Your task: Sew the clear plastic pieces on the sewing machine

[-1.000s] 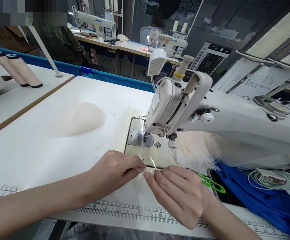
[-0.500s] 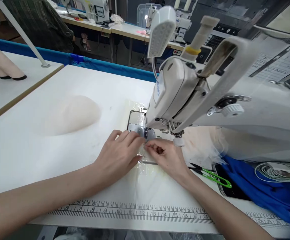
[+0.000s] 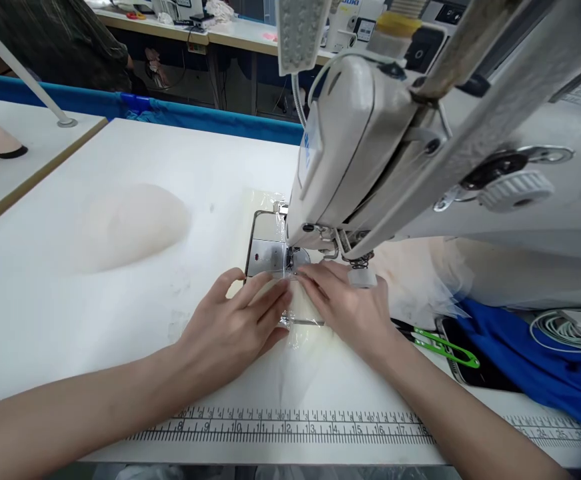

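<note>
Both hands are at the needle area of a white sewing machine. My left hand lies left of the presser foot, fingers bent and close together on thin, see-through fabric. From the right, my right hand reaches in, its fingertips closed together on the fabric's edge just before the foot. The fabric is so sheer that its outline is hard to make out. A metal plate shows beyond the left fingers. Pale peach tulle is bunched under the machine arm.
Green-handled thread snips lie on a dark phone at the right, beside blue cloth and a coiled pale cable. A printed ruler runs along the front edge. Someone in dark clothing is across the table.
The view has moved closer to the machine. My right fingers have straightened from a tight pinch and lie nearer the foot. My left hand has drawn slightly back, showing more of the plate.
</note>
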`<state>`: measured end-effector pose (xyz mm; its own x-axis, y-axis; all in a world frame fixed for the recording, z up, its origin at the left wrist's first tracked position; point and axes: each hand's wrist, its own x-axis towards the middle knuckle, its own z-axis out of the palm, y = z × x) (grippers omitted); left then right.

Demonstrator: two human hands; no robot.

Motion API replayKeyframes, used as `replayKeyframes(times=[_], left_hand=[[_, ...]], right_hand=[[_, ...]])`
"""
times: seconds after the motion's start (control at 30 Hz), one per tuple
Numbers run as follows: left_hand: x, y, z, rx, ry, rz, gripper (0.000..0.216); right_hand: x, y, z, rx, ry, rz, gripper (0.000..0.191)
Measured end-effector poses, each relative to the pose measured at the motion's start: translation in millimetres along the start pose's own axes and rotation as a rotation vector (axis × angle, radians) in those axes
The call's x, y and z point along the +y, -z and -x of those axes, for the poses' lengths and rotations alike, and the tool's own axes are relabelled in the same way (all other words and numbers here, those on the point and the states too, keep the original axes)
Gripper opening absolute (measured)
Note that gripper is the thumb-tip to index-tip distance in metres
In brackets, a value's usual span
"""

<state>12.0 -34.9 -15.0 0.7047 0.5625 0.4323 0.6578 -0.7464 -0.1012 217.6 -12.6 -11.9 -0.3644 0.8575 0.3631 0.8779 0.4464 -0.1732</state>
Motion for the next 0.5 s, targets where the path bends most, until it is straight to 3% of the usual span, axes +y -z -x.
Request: replayKeyframes(times=[0.1,0.17,0.5], left_hand=[[-1,-1,-3,0.008,0.000,-0.016,0.029],[-2,-1,-4,0.005,-0.005,-0.033,0.029],[-7,-6,-10,0.014,0.037,-0.024,0.028]], right_hand=[[-3,6,7,0.055,0.203,0.159,0.025],[-6,7,9,0.029,0.253,0.189,0.027],[3,-4,10,-0.008,0.213,0.192,0.029]])
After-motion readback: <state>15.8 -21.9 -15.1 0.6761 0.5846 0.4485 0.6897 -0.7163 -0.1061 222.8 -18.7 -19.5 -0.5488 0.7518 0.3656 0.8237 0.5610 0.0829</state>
